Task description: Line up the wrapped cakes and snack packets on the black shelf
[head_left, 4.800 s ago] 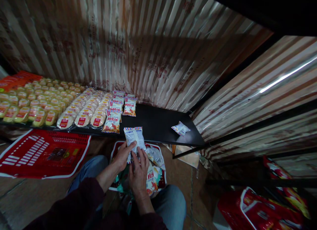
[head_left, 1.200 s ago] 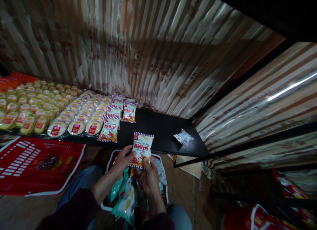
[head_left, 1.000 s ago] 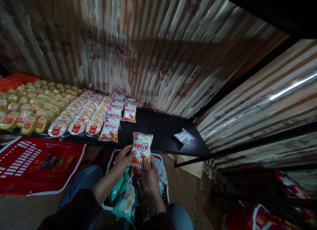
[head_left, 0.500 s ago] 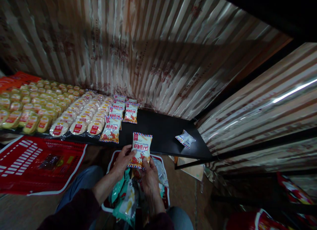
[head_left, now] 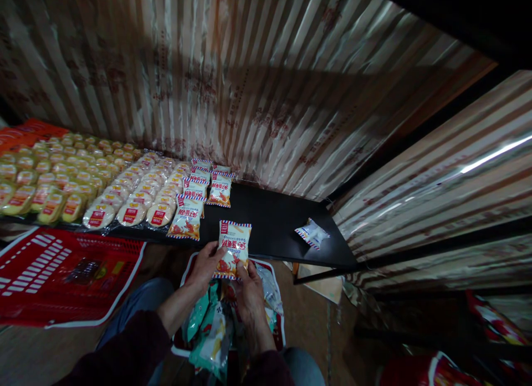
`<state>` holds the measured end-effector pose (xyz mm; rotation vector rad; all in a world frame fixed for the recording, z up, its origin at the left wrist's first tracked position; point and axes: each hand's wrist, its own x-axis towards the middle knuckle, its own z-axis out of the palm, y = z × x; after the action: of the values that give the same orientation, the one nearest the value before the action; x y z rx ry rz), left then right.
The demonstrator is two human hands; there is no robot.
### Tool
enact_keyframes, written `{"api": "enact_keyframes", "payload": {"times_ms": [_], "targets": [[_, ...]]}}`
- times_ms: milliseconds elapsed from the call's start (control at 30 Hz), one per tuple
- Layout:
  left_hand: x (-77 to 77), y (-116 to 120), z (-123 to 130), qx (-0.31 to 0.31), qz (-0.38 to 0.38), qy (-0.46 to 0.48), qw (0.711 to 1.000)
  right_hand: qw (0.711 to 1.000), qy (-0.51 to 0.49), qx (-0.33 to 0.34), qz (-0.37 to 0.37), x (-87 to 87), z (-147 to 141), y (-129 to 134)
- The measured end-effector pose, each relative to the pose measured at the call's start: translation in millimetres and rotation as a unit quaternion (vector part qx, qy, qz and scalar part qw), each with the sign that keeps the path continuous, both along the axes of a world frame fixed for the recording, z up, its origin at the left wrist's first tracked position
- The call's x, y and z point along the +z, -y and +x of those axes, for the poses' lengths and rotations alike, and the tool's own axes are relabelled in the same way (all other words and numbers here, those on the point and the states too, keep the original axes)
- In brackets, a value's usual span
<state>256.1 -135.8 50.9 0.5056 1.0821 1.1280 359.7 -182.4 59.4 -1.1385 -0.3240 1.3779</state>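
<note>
Between my two hands I hold a snack bag (head_left: 234, 247) with striped ends, a red corner label and red lettering, its front facing me. My left hand (head_left: 206, 266) grips its left edge, and my right hand (head_left: 248, 283) pinches its lower right corner. The bag is just in front of the black shelf (head_left: 266, 220), above a basket (head_left: 284, 325) of green and clear packets. Matching snack bags (head_left: 186, 217) stand in two short rows on the shelf, left of the held one. A small crumpled packet (head_left: 312, 233) lies towards the shelf's right end.
Round wrapped crackers (head_left: 132, 213) and yellow packs (head_left: 53, 204) fill the shelf's left part. A red basket (head_left: 70, 275) with a white rim sits below on the left. Striped sheeting (head_left: 249, 87) hangs behind; a black frame bar (head_left: 415, 139) slants at right.
Both hands have shifted the snack bag slightly left and up, keeping hold of it. The bags on the shelf have not moved.
</note>
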Motion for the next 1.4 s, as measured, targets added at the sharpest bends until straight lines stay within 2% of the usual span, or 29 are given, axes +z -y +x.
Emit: {"api": "enact_keyframes", "payload": {"times_ms": [367, 600, 933, 1167, 1400], "targets": [[2.6, -11, -4, 0.035, 0.015, -0.016, 0.999, 0.999, 0.015, -0.038, -0.023, -9.6, 1, -10], [0.5, -20, -3, 0.067, -0.010, -0.037, 0.997, 0.997, 0.048, -0.058, -0.027, -9.8, -2, -19], [5.3, -32, -9, 0.072, 0.002, -0.048, 0.996, 0.998, 0.046, -0.025, -0.027, -10.1, -1, -32], [1.2, -36, -9, 0.085, 0.005, -0.056, 0.995, 0.999, 0.029, -0.032, -0.019, -11.8, -4, -33], [5.2, -34, -9, 0.092, 0.002, -0.058, 0.994, 0.999, 0.037, -0.036, -0.016, -13.0, -4, -32]]}}
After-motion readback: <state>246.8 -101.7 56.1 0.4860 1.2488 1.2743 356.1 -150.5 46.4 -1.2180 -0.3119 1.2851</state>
